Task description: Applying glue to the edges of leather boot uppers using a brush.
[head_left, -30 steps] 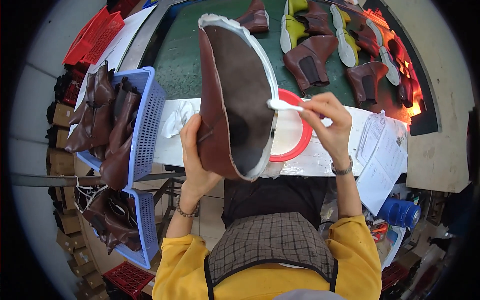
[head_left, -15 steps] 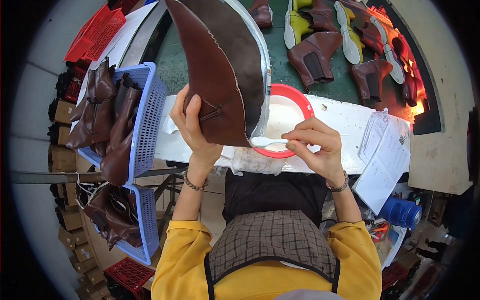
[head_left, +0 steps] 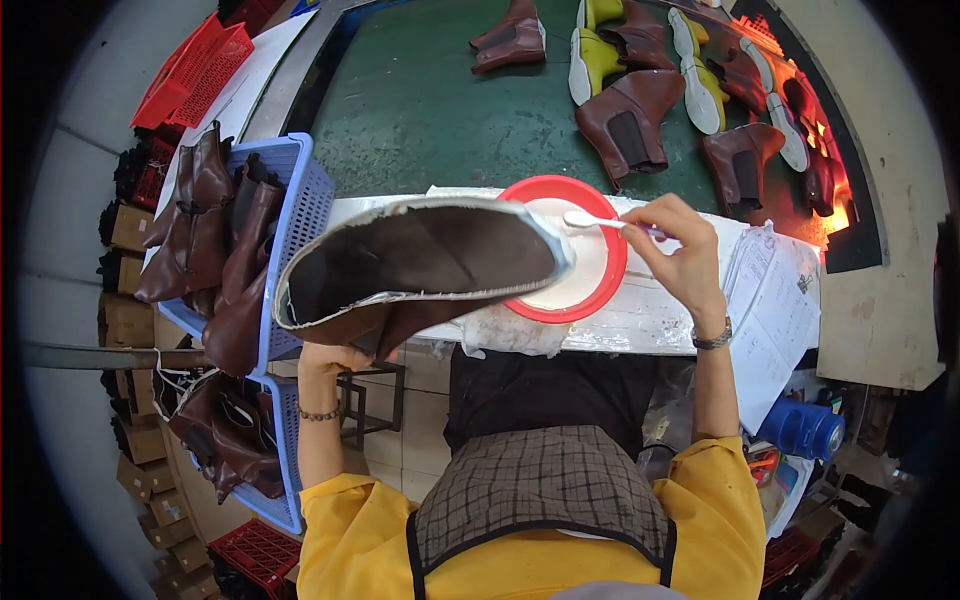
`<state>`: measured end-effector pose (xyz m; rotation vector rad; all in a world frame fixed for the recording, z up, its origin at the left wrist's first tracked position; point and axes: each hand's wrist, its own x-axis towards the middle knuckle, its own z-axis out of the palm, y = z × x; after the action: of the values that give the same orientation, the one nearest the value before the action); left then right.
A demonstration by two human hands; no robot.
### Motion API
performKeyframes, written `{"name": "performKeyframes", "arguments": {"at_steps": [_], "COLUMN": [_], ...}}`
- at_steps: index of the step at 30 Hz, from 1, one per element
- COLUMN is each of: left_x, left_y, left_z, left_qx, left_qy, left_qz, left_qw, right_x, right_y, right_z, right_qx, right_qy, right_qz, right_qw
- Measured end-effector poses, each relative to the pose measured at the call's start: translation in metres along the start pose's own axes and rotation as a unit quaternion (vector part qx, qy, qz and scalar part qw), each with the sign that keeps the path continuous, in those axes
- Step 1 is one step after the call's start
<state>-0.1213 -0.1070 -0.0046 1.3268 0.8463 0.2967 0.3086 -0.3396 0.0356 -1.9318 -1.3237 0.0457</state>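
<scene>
My left hand (head_left: 338,360) grips a brown leather boot upper (head_left: 430,245) from beneath, its fingers mostly hidden by the leather. The open underside of the upper faces up, showing a dark lining and a rough edge with white coating along it. Between the fingers of my right hand (head_left: 684,245) is a small toothbrush-like brush (head_left: 592,220) with a white-covered head. That head hangs over a red bowl (head_left: 615,262) of white liquid (head_left: 580,275), beside the pointed end of the upper, apart from it.
A blue basket (head_left: 300,215) of brown boot uppers stands at left, with another blue basket (head_left: 287,440) below. Boot uppers (head_left: 628,125) and yellow-green lasts (head_left: 703,95) lie on the green surface (head_left: 430,110). Papers (head_left: 765,320) and a blue bottle (head_left: 800,428) are at right.
The upper has swung from upright to lying level, its open underside now up, and my left hand has dropped lower left. My right hand has carried the brush from the upper's edge up over the bowl.
</scene>
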Motion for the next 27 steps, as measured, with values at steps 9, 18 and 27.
{"name": "performKeyframes", "arguments": {"at_steps": [9, 18, 27], "left_x": [0.009, 0.031, 0.045], "left_y": [0.008, 0.018, -0.045], "left_z": [0.025, 0.063, 0.047], "left_qx": [-0.110, -0.221, -0.201], "left_qy": [-0.157, -0.288, -0.395], "left_qz": [-0.009, -0.015, -0.114], "left_qw": [0.982, 0.932, 0.889], "right_x": [0.023, 0.029, 0.054], "right_y": [-0.027, -0.037, -0.052], "right_z": [0.000, 0.009, 0.004], "right_qx": [0.090, 0.133, 0.112], "right_qy": [0.008, -0.021, -0.092], "right_qz": [-0.175, -0.175, -0.246], "right_qw": [0.980, 0.975, 0.958]}}
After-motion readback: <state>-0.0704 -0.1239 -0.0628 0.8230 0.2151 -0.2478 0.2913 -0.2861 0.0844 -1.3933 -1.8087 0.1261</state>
